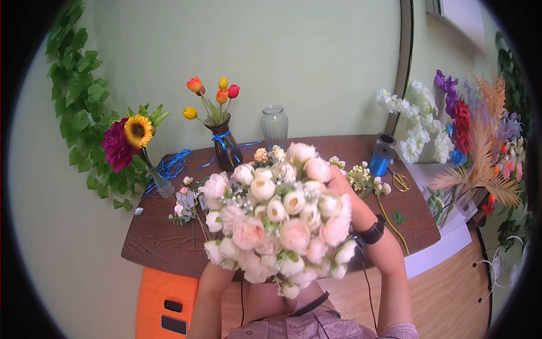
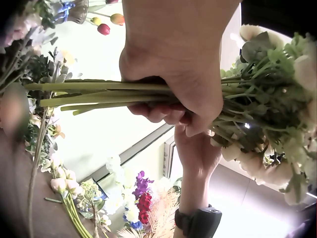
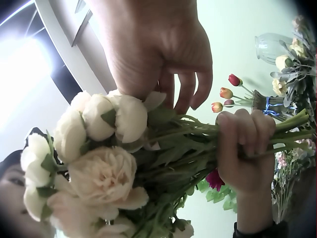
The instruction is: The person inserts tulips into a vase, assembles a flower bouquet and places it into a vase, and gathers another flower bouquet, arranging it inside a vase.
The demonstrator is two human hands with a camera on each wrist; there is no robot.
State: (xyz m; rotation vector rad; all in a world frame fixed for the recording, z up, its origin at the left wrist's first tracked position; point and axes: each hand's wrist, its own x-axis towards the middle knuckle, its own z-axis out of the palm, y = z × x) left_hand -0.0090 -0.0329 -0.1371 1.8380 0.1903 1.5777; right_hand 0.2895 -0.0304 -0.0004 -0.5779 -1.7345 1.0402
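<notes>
A large bouquet of cream and pale pink flowers (image 1: 276,214) fills the middle of the head view and hides most of both hands. My left hand (image 2: 173,74) grips the bundled green stems (image 2: 89,96) below the blooms, its fingers curled round them. In the right wrist view that left hand (image 3: 247,148) holds the stems, with cut ends sticking out past it. My right hand (image 3: 158,59) lies against the far side of the bouquet just under the white blooms (image 3: 99,119), fingers loosely bent; its fingertips are partly behind leaves.
On the brown table (image 1: 164,226) stand a tulip vase (image 1: 224,150), a clear glass vase (image 1: 274,127) and a small vase with a sunflower (image 1: 139,131). Blue ribbon spools (image 1: 381,160), gold scissors (image 1: 401,182) and loose flower stems lie around. More flowers (image 1: 474,152) stand at the right.
</notes>
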